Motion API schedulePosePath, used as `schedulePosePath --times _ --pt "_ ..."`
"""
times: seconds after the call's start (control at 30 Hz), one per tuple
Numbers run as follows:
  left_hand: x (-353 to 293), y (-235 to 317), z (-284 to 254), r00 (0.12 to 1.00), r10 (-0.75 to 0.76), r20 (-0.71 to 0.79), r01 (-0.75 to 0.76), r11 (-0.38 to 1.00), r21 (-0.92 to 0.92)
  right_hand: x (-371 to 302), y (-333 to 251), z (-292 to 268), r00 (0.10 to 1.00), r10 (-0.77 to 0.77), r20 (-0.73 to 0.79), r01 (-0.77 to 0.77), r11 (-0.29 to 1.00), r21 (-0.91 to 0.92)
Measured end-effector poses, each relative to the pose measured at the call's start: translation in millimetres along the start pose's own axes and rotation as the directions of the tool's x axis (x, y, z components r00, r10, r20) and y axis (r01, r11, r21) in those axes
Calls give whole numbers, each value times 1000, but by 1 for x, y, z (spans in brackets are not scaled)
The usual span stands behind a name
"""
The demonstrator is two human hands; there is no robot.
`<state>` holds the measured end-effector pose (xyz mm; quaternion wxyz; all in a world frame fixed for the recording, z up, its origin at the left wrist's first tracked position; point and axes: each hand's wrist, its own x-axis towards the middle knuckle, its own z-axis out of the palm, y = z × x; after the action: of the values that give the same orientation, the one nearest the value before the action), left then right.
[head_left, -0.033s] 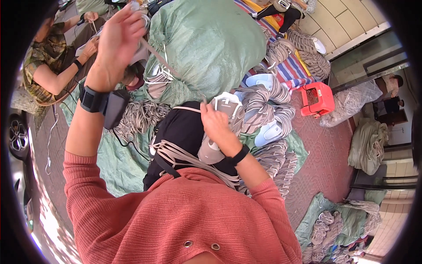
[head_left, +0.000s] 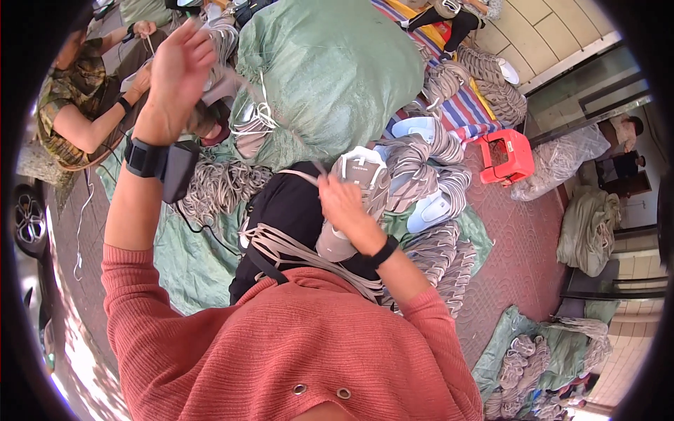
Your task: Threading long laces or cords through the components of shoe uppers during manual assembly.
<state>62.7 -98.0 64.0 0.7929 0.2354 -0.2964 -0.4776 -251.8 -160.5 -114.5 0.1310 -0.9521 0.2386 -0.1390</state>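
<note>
My left hand (head_left: pixel 179 74) is raised at the upper left, its fingers curled and partly smeared by motion. A blurred beige shoelace (head_left: pixel 242 81) trails from it toward my right hand. My right hand (head_left: pixel 342 205) is closed over a grey and white sneaker (head_left: pixel 360 168) in my lap, with a short end of lace between thumb and fingers. The sneaker's toe points toward me. More beige laces (head_left: pixel 281 245) lie in a loose bundle across my black-covered lap.
A big green sack (head_left: pixel 330 70) stands ahead. Bundled laces with pale blue shoes (head_left: pixel 430 210) lie to the right, near a red plastic stool (head_left: pixel 507 156). Tangled laces (head_left: pixel 217 186) lie at left on green sheeting. A person (head_left: pixel 77 105) sits at the far left, handling a lace.
My left hand has moved slightly down and left, and the lace between my hands is more blurred. My right hand has shifted slightly left over the sneaker.
</note>
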Motion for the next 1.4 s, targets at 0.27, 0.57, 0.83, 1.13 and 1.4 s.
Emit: schedulePosePath --times 0.27,0.57,0.83,1.13,1.4 --pt "-51 23 -147 714 -136 -687 -75 961 -268 -20 -15 -60 996 -90 26 79 957 281" --pt "-74 -70 18 998 55 31 -46 312 949 17 28 -151 949 269 163 -209 152 966" --pt "-143 -247 29 867 -477 -147 393 472 789 -8 48 -195 916 356 -183 82 281 956" --pt "-72 -255 -9 997 34 68 -46 -452 891 -265 177 -246 576 790 -210 315 22 949" --pt "-79 -291 -23 999 -35 -40 36 -100 994 -437 211 -93 321 878 -355 -298 449 842"
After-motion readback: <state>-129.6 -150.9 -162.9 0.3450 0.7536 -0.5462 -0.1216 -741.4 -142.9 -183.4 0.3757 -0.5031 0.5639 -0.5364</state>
